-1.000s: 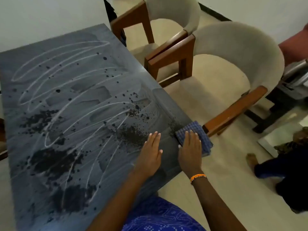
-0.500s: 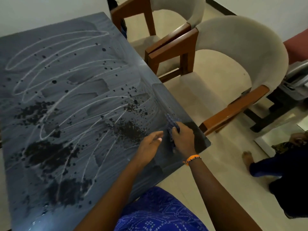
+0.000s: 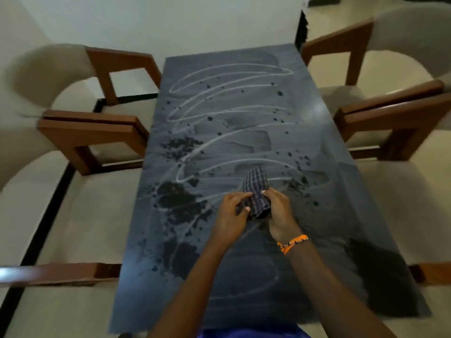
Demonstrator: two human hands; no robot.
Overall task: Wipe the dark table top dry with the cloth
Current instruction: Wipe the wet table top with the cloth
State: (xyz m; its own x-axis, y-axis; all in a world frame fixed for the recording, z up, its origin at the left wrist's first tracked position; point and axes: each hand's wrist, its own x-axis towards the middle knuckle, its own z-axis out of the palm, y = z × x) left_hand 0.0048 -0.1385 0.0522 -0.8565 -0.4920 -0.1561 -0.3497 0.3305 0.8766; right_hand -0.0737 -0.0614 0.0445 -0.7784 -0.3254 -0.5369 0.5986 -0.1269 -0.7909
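Note:
A dark grey table top [image 3: 234, 113] with pale looping streaks and dark splotches runs away from me. Over its middle I hold a blue checked cloth [image 3: 256, 189], bunched up, between both hands. My left hand [image 3: 231, 213] pinches the cloth's left side with thumb and fingers. My right hand [image 3: 280, 213], with an orange band at the wrist, grips its right side. The cloth's top sticks up above my fingers; whether its underside touches the table I cannot tell.
Cream armchairs with brown wooden arms flank the table: two on the left [image 3: 92, 132] and two on the right [image 3: 395, 111]. A pale wall [image 3: 170, 23] stands just beyond the table's far end. My blue garment [image 3: 251, 334] shows at the near edge.
My view has swung from the table's right corner to face it lengthwise. The cloth went from flat under my right hand at the edge to bunched between both hands over the middle.

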